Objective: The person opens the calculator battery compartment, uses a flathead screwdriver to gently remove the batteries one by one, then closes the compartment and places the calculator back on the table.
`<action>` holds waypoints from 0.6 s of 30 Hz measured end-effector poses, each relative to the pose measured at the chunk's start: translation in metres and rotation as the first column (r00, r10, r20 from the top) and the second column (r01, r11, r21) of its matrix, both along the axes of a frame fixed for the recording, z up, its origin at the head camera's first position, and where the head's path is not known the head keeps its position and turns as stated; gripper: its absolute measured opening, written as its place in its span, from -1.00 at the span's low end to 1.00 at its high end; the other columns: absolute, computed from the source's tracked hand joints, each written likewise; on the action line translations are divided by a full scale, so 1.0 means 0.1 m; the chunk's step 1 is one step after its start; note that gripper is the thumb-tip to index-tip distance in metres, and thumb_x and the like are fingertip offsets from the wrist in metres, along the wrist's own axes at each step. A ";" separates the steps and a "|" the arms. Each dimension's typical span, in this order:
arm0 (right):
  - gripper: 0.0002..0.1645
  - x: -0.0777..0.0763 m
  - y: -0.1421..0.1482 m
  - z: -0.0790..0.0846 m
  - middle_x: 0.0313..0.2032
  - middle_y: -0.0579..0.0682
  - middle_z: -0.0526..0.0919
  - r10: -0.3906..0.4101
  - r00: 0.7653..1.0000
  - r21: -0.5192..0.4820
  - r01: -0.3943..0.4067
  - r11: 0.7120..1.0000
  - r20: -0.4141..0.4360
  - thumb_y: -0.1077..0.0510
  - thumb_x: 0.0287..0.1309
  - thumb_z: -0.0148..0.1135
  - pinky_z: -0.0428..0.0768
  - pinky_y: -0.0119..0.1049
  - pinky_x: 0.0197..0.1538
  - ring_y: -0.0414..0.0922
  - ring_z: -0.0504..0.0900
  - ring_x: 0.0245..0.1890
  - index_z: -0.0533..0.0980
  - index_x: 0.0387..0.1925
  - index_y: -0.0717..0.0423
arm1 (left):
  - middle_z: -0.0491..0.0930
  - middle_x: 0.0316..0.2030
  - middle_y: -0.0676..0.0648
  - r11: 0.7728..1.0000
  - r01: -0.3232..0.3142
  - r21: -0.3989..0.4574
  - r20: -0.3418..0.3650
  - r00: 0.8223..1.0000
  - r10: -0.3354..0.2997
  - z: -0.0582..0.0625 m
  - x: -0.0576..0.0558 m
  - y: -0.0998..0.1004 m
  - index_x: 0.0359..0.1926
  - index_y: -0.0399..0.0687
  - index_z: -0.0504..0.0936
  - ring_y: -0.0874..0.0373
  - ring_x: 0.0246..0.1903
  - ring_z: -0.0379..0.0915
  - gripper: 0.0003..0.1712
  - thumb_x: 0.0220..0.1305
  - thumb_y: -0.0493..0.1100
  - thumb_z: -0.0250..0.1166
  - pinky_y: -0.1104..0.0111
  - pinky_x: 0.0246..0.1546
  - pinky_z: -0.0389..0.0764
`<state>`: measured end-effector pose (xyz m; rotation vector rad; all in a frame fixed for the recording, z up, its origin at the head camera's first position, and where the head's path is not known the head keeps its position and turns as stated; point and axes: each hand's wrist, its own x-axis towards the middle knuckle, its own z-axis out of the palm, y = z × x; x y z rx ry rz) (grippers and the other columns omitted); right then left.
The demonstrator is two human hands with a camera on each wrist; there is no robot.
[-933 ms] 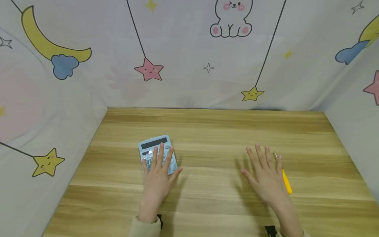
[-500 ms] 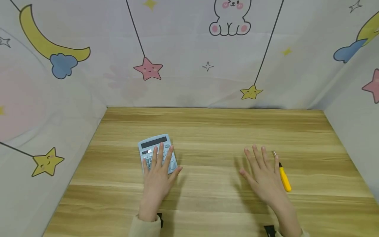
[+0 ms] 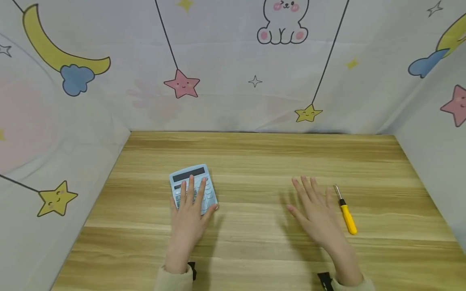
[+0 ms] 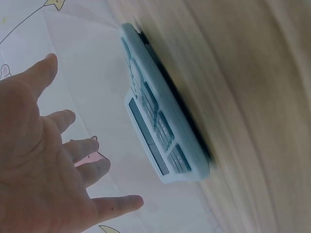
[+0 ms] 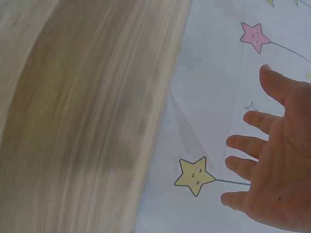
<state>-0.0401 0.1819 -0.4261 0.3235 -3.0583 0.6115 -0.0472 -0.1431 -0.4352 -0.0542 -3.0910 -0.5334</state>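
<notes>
the keys (image 3: 210, 193) of the calculator (image 4: 163, 114) could be pressed by accident, since the left hand (image 3: 187, 220) is held flat over its lower part, fingers spread and nothing gripped; in the left wrist view a gap is seen between palm and case. if the case were pushed from one corner by a dropping fingertip, it would likely be skewed or slid across the tabletop (image 3: 255, 157).

the screwdriver (image 3: 345, 210) lies just beyond the little-finger side of the right hand (image 3: 322, 220), which is also spread wide, holds nothing and is raised over the wood. should the yellow handle be brushed by the edge of that hand, the tool might be rolled, its handle appearing rounded. a fingertip could be pricked if the thin metal end were reached for first.

compared with the frame half a second ago, both hands are shifted leftward, the right one more. the screwdriver's shaft, then partly covered by the little finger, is now wholly exposed, and more of the calculator's right side is uncovered. neither object seems to have been moved.
</notes>
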 end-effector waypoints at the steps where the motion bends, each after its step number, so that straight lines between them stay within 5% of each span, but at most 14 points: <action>1: -0.14 -0.01 -0.02 0.00 0.52 0.10 -0.08 0.003 1.000 -0.015 -0.003 1.000 0.003 -0.22 0.34 0.00 -0.39 0.27 0.45 0.11 -0.22 0.54 -0.10 0.52 -0.16 | -0.25 0.54 -0.12 1.000 -0.004 -0.001 0.005 1.000 0.004 0.00 0.00 -0.02 0.52 0.25 -0.11 -0.18 0.51 -0.32 -0.11 0.32 0.25 0.10 -0.33 0.35 -0.13; 18: -0.17 -0.20 -0.30 0.08 0.50 0.11 0.04 0.063 0.998 -0.083 -0.064 0.994 -0.024 -0.25 0.34 -0.02 -0.23 0.25 0.46 0.10 -0.13 0.53 -0.03 0.51 -0.14 | -0.28 0.53 -0.21 0.997 -0.075 0.026 0.048 0.996 0.074 0.10 0.00 -0.16 0.53 0.20 -0.25 -0.24 0.50 -0.34 -0.07 0.36 0.20 0.08 -0.33 0.30 0.03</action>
